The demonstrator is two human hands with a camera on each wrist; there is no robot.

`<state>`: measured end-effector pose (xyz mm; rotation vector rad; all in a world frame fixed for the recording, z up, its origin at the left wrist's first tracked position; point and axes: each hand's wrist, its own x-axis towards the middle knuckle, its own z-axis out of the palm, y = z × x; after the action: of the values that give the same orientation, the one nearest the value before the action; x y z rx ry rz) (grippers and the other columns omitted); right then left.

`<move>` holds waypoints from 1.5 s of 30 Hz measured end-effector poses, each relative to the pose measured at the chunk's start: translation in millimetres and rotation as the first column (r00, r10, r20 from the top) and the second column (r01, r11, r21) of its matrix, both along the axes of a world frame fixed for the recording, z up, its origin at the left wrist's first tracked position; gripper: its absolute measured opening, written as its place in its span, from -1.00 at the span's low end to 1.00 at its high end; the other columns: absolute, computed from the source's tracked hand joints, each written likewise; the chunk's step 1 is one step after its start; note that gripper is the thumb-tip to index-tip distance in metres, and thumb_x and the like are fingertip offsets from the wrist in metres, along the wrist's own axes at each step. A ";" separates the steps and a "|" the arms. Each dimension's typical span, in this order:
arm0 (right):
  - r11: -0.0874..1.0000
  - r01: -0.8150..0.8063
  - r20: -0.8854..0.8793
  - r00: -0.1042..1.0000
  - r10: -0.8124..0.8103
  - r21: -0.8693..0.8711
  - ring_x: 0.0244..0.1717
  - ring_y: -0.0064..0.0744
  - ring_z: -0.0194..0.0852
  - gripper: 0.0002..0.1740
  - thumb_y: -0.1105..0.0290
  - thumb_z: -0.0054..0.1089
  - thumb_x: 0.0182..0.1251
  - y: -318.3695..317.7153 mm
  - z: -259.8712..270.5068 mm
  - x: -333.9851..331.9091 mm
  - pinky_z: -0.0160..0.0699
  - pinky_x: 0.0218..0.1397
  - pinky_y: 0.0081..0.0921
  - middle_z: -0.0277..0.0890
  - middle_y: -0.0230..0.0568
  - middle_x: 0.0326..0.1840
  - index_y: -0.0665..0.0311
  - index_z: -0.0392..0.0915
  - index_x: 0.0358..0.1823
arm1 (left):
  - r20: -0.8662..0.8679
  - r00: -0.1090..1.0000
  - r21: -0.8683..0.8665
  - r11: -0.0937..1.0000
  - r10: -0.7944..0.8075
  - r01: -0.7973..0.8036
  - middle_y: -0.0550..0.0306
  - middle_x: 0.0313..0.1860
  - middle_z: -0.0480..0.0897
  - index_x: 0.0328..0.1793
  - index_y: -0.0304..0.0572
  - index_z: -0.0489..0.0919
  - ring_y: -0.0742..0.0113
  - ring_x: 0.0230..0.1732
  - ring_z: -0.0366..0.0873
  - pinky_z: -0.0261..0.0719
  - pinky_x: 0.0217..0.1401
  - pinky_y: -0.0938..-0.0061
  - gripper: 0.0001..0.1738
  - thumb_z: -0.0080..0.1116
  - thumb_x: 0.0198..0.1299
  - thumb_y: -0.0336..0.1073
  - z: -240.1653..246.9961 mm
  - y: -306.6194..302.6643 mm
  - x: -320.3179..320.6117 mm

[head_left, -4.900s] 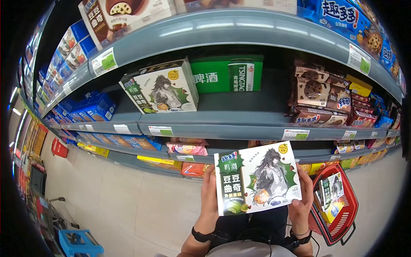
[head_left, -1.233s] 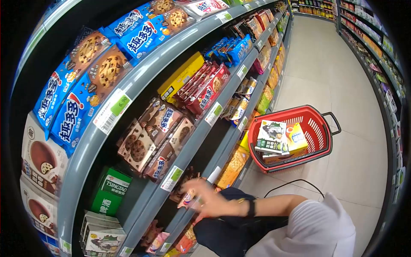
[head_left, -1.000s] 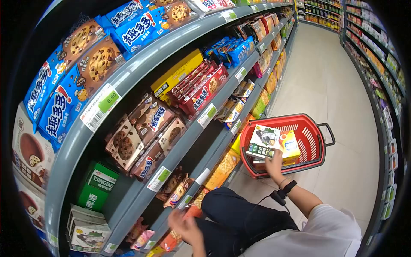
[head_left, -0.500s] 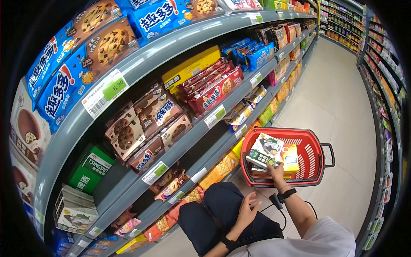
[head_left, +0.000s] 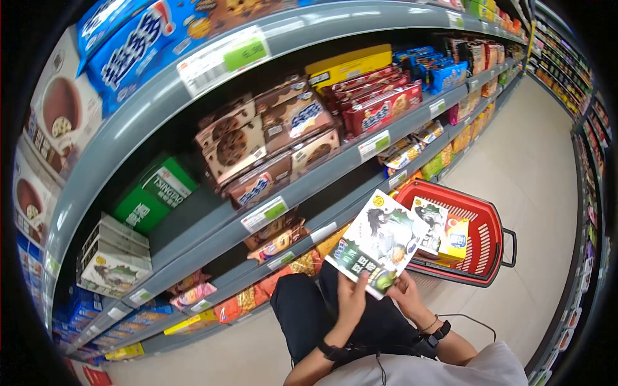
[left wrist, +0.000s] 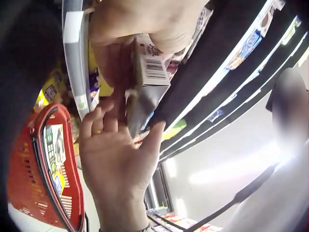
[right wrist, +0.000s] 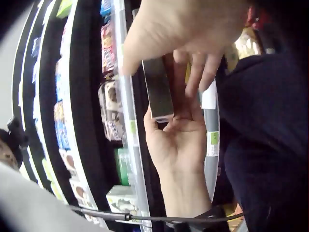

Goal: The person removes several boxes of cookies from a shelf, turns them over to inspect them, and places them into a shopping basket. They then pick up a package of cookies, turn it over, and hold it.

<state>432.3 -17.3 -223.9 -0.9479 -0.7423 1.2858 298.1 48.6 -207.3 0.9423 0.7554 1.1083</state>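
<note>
A white-and-green cookie box [head_left: 376, 241] is held tilted above the lap in the head view. My left hand [head_left: 351, 302] grips its lower left edge, thumb on the front. At the lower right corner my right hand [head_left: 409, 299] touches it with bent fingers. The left wrist view shows the box's barcode end [left wrist: 154, 67] below the near left hand [left wrist: 145, 19], with the right hand [left wrist: 118, 164] opposite. In the right wrist view the dark narrow side [right wrist: 158, 89] lies between the left hand [right wrist: 178, 145] and the near right hand [right wrist: 178, 29].
A red basket [head_left: 492, 212] on the floor at the right holds a similar box [head_left: 430, 225] and a yellow box [head_left: 456, 239]. Shelves [head_left: 290, 174] of cookie packs run along the left, with a green carton [head_left: 154, 196] and more white boxes [head_left: 116, 260]. A cable [head_left: 473, 316] lies beside the right wrist.
The right hand has moved from the basket to above the lap, and a white-and-green box is now held there. The left hand, empty before, has taken hold of it. The view has shifted left.
</note>
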 end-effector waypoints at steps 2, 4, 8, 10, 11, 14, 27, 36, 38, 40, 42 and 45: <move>0.998 0.062 -0.026 0.998 -0.062 0.013 0.02 -0.41 0.47 -0.45 0.18 0.00 0.44 1.7 -15.3 -0.5 0.51 0.08 -0.34 0.44 -0.22 0.11 0.32 0.17 0.33 | 0.000 1.000 -0.075 0.997 0.015 -0.015 0.10 -0.01 0.58 0.26 -0.34 0.30 0.48 -0.10 0.56 0.52 -0.04 0.61 -0.57 0.08 0.29 -0.44 14.0 6.2 -30.4; 0.962 0.267 -0.101 0.957 -0.271 -0.060 0.22 -0.38 0.33 -0.33 -0.08 -0.16 0.45 14.0 6.7 -13.9 0.34 0.26 -0.26 0.34 -0.25 0.23 0.32 0.18 0.34 | 0.017 1.000 -0.036 0.999 0.012 -0.011 0.11 0.01 0.57 0.29 -0.33 0.30 0.48 -0.06 0.55 0.51 -0.02 0.61 -0.54 0.09 0.28 -0.45 19.0 8.2 -62.7; 0.983 0.085 0.149 0.983 -0.109 0.162 0.23 -0.39 0.32 -0.16 -0.09 0.11 0.29 38.4 62.9 -13.4 0.25 0.28 -0.43 0.37 -0.12 0.22 0.40 0.13 0.37 | -0.025 0.999 0.104 0.994 -0.044 0.046 0.11 0.14 0.50 0.37 -0.36 0.23 0.45 0.13 0.46 0.43 0.16 0.53 -0.45 0.08 0.28 -0.46 40.0 6.0 -127.9; 0.981 -0.054 0.245 0.970 0.007 0.185 0.16 -0.38 0.40 -0.17 0.12 0.27 0.21 44.5 87.0 -24.0 0.31 0.23 -0.46 0.44 -0.07 0.15 0.44 0.12 0.37 | -0.073 0.992 0.147 0.983 -0.098 0.108 0.09 0.20 0.45 0.42 -0.37 0.14 0.41 0.18 0.44 0.41 0.19 0.49 -0.38 0.08 0.27 -0.48 55.6 3.8 -157.5; 0.979 -0.083 0.291 0.956 0.025 0.187 0.15 -0.36 0.41 -0.19 0.31 0.32 0.17 47.4 88.0 -26.6 0.34 0.22 -0.43 0.44 -0.05 0.15 0.45 0.12 0.37 | -0.071 0.996 0.158 0.985 -0.061 0.071 0.09 0.20 0.45 0.42 -0.37 0.14 0.41 0.18 0.44 0.41 0.19 0.49 -0.38 0.08 0.27 -0.48 65.2 1.7 -166.9; 0.950 -0.190 0.282 0.952 0.117 0.248 0.18 -0.34 0.40 -0.19 0.46 0.33 0.13 61.3 111.5 -53.2 0.34 0.22 -0.41 0.41 -0.03 0.18 0.44 0.09 0.37 | -0.064 0.981 0.267 0.950 0.186 -0.163 -0.03 0.23 0.39 0.47 -0.27 -0.04 0.23 0.19 0.45 0.42 0.20 0.41 -0.23 0.11 0.21 -0.57 87.3 0.5 -190.2; 0.693 0.001 0.415 0.800 -0.433 0.721 -0.09 -0.36 0.35 -0.51 0.65 0.18 0.15 144.5 186.8 -194.2 0.37 -0.01 -0.48 0.29 -0.09 0.07 0.43 0.35 0.16 | -0.144 0.260 0.822 0.262 0.955 -0.506 -0.01 0.26 0.19 0.38 -0.39 0.29 0.21 0.20 0.32 0.43 0.20 0.37 -0.40 0.09 0.17 -0.61 168.7 33.7 -258.0; 0.689 -0.144 0.453 0.843 -0.290 0.710 0.43 -0.14 0.06 -0.35 0.56 -0.02 0.34 193.6 200.6 -230.1 0.17 0.42 -0.21 0.02 0.05 0.42 0.46 0.02 0.44 | -0.045 0.499 0.773 0.347 0.865 -0.531 -0.11 0.44 0.04 0.53 -0.32 -0.03 0.10 0.36 0.23 0.29 0.40 0.23 -0.24 0.06 0.28 -0.45 188.1 74.4 -256.1; 0.694 -0.196 0.448 0.871 -0.202 0.693 0.53 -0.11 -0.12 -0.30 0.55 -0.05 0.36 203.1 200.7 -234.3 0.01 0.50 -0.15 -0.09 0.04 0.51 0.43 -0.10 0.48 | -0.029 0.524 0.779 0.347 0.851 -0.521 -0.13 0.45 0.05 0.54 -0.32 -0.05 0.09 0.37 0.22 0.27 0.42 0.21 -0.23 0.06 0.28 -0.45 187.4 88.2 -255.7; 0.714 -0.213 0.472 0.862 -0.184 0.667 0.53 -0.15 -0.11 -0.28 0.55 -0.04 0.35 210.9 201.0 -238.8 -0.01 0.50 -0.19 -0.07 0.02 0.51 0.42 -0.11 0.49 | -0.011 0.498 0.775 0.322 0.867 -0.543 -0.19 0.42 0.11 0.54 -0.34 -0.10 0.04 0.38 0.21 0.25 0.41 0.19 -0.20 0.06 0.28 -0.42 186.1 103.3 -257.0; 0.767 -0.246 0.568 0.803 -0.182 0.592 0.49 -0.21 -0.03 -0.24 0.51 0.03 0.31 218.3 212.3 -239.2 0.05 0.45 -0.27 -0.01 0.00 0.50 0.40 -0.08 0.49 | -0.099 0.473 0.782 0.363 0.875 -0.507 -0.23 0.41 0.12 0.54 -0.35 -0.10 0.02 0.37 0.22 0.26 0.40 0.19 -0.20 0.08 0.28 -0.40 183.6 118.5 -261.7; 0.768 -0.250 0.685 0.659 -0.311 0.589 0.45 -0.05 0.01 -0.22 0.47 0.11 0.28 242.1 200.6 -234.3 0.18 0.39 -0.26 0.02 0.13 0.47 0.42 -0.06 0.47 | -0.249 0.438 0.758 0.455 0.864 -0.468 -0.36 0.43 0.08 0.52 -0.38 -0.08 -0.10 0.39 0.17 0.18 0.41 0.15 -0.16 0.14 0.26 -0.30 180.4 127.0 -264.0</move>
<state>198.0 224.8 -23.3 -0.8800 -1.7033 0.4305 34.1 175.7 -26.9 1.6594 1.5147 1.9189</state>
